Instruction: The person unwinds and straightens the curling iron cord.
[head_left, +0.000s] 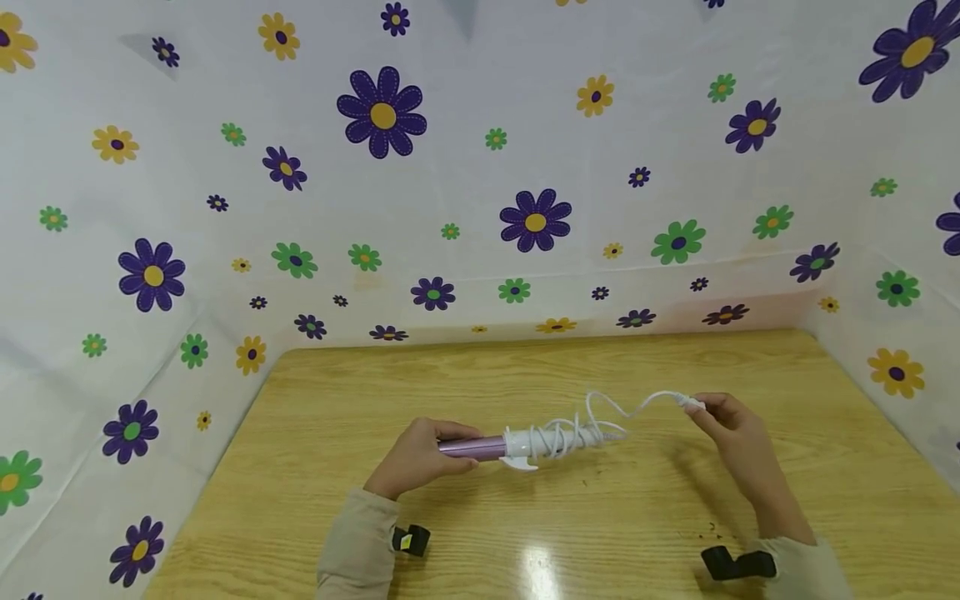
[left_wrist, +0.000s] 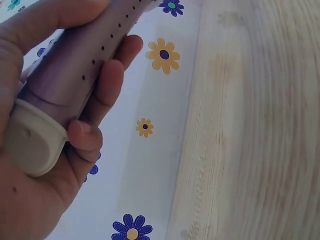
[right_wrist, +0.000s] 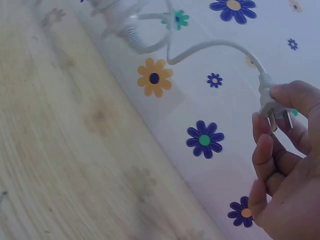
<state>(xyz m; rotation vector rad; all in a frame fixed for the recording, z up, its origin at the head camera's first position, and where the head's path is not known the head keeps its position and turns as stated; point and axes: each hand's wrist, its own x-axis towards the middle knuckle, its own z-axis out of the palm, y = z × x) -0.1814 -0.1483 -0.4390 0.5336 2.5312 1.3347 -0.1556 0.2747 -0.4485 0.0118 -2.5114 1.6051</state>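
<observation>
The curler [head_left: 517,445] hangs just above the table [head_left: 315,467], its long axis running left to right across the person. The left hand [head_left: 420,457] wraps its fingers round the purple barrel [left_wrist: 75,65] at the left end. The cord [head_left: 592,421] is coiled round the white handle, and its free end runs right to the plug [right_wrist: 270,102], pinched by the right hand [head_left: 731,437], which is the nearer hand to the loose cord.

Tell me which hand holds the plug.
The right hand pinches the white plug at the cord's free end; the left hand grips the purple barrel.
</observation>
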